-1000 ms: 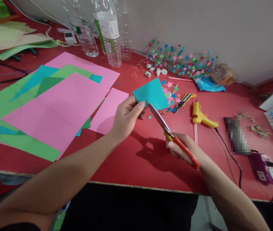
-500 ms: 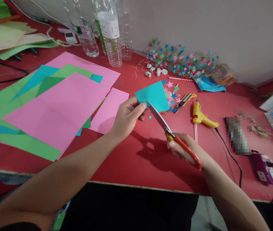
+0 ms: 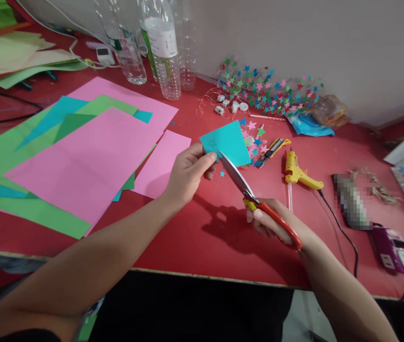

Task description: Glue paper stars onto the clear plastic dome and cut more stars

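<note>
Above red table (image 3: 202,237): left hand (image 3: 187,175) pinches teal paper (image 3: 227,141); right hand (image 3: 271,223) grips scissors (image 3: 255,199).

Craft workbench, mine. Red tabletop (image 3: 205,237) against a plain wall; loose coloured paper sheets (image 3: 80,156); heap of cut paper stars (image 3: 266,90); yellow glue gun (image 3: 296,172); utility knife (image 3: 273,147); empty plastic bottles (image 3: 162,47); cables and a purple charger (image 3: 392,247).
</note>
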`<state>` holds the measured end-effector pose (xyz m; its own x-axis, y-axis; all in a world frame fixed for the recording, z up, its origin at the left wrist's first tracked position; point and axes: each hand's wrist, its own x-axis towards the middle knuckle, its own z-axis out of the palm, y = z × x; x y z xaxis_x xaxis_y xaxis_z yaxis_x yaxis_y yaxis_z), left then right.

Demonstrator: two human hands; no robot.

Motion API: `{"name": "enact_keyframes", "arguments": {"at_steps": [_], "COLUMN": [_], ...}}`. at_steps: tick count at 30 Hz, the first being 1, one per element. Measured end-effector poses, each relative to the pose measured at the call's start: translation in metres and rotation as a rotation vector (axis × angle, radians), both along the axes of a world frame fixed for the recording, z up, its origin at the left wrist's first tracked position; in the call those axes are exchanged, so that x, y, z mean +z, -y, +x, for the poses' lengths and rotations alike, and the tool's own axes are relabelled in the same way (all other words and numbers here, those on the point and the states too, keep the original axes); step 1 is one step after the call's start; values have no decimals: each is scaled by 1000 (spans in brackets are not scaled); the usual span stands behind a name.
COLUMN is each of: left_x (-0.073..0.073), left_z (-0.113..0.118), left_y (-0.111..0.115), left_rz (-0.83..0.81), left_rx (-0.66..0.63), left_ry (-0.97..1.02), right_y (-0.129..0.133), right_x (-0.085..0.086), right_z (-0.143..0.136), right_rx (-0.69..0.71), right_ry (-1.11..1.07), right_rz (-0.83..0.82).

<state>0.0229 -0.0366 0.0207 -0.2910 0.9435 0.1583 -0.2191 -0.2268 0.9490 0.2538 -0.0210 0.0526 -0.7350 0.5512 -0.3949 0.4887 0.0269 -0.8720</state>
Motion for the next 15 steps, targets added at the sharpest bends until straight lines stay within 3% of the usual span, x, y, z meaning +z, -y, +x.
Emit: {"name": "enact_keyframes", "arguments": {"at_steps": [15], "left_x": [-2], "left_z": [-3], "left_y": [-1], "left_rz": [3], "left_rx": [-8], "left_ry": [-35], "right_y": [0], "right_x": [0], "right_z": [0], "right_rx": [-58], "right_ry": [69], "right_rz": [16]}}
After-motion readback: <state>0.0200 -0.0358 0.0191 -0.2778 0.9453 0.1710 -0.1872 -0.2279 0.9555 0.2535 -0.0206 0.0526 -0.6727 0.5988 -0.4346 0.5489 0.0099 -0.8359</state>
